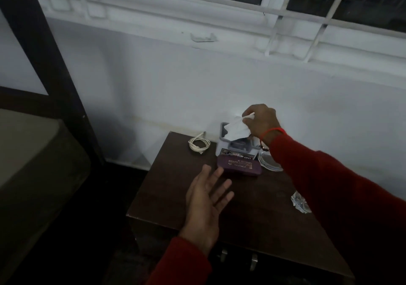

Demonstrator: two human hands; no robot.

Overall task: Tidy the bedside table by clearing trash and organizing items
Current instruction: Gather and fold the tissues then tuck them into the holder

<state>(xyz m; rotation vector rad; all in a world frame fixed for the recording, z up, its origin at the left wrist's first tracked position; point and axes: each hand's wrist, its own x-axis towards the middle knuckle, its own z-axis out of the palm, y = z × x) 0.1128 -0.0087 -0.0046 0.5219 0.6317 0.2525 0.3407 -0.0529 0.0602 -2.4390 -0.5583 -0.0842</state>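
Right hand [260, 121] pinches a tissue [238, 129] above the box [236, 146] at frame centre; left hand [207, 197], fingers spread, hovers lower left over the table [252, 214].

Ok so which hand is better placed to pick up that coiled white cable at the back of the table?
Probably left. The left hand hovers open on the cable side; the right hand pinches a tissue.

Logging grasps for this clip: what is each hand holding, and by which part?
Right hand pinches a white tissue by its upper corner, above the wipes box. Left hand holds nothing.
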